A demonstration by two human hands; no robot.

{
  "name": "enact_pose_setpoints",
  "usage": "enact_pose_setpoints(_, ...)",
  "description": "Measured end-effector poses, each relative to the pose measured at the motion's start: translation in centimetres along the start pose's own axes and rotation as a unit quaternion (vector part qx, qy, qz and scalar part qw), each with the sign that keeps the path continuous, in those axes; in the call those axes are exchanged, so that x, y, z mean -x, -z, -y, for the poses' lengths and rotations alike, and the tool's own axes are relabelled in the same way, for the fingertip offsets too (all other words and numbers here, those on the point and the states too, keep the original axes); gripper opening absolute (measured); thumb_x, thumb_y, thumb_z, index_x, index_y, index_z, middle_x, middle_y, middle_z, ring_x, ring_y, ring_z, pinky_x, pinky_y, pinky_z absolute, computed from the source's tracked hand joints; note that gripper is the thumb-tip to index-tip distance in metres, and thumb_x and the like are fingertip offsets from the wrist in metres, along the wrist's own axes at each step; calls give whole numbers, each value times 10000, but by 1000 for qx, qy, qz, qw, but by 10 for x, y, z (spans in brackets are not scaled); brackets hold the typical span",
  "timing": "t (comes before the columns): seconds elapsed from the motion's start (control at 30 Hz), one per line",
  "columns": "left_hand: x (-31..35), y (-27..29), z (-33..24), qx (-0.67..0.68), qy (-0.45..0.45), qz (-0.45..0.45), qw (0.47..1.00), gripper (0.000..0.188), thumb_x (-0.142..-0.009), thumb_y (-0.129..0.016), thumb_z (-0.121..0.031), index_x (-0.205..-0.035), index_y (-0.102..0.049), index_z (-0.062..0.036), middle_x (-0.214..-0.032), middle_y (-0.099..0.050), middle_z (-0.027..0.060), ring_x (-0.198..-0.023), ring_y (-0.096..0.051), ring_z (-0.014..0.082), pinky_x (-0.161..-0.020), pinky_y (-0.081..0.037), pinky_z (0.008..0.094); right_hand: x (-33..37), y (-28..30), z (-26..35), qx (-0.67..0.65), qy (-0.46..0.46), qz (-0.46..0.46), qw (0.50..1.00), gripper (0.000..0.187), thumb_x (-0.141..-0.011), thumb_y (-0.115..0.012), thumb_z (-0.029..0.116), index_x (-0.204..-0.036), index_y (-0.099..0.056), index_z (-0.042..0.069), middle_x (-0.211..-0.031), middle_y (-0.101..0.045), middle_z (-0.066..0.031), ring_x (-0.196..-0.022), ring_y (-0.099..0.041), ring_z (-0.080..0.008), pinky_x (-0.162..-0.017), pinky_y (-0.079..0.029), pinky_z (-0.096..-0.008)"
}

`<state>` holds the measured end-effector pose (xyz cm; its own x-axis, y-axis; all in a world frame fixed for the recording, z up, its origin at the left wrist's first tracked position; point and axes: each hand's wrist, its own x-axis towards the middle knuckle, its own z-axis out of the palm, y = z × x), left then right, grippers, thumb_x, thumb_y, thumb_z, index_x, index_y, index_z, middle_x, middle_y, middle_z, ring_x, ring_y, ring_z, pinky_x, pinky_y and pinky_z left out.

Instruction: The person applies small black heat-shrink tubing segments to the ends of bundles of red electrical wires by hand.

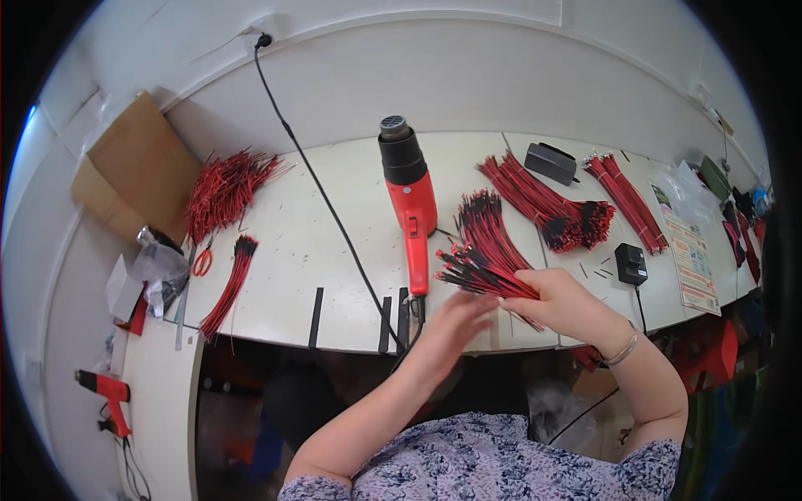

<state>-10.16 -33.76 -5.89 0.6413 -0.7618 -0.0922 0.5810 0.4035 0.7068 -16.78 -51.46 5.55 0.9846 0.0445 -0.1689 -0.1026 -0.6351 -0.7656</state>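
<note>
Head view: the right hand [558,302] is pinching a wire bundle [484,279] over the table [284,250]; the left hand [458,321] is hanging near, its blurred fingers' grip unclear. A plastic bag [164,267] is lying at left, contents indistinct.

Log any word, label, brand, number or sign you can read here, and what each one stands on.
No text is clear enough to quote.
Printed sheet, right side: print too small and blurred to read.
Black power adapter: pale markings, too small to read.
Wire bundle in the right hand: no text visible.
</note>
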Motion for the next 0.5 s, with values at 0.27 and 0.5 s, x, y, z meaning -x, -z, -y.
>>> enact_pose_setpoints(0.27,39,-26,-19,51,-49,-59,996,401,-1018,-380,-340,-1209,-524,-18,-1202,-571,85,-1130,-526,173,-989,-387,324,-11,-60,28,215,158,-6,964,207,-842,-600,190,-923,-580,0,-795,-623,-189,-752,-630,-372,-655,-507,-451)
enact_pose_setpoints(0.5,68,-13,-50,106,-159,-120,974,298,-1024,-351,-316,-915,-492,-77,-1128,-620,164,-1134,-543,296,-1014,-382,434,-26,-64,47,-10,-25,243,970,255,-859,-659,221,-923,-594,-18,-678,-636,-67,-568,-613,-114,-536,-496,-255)
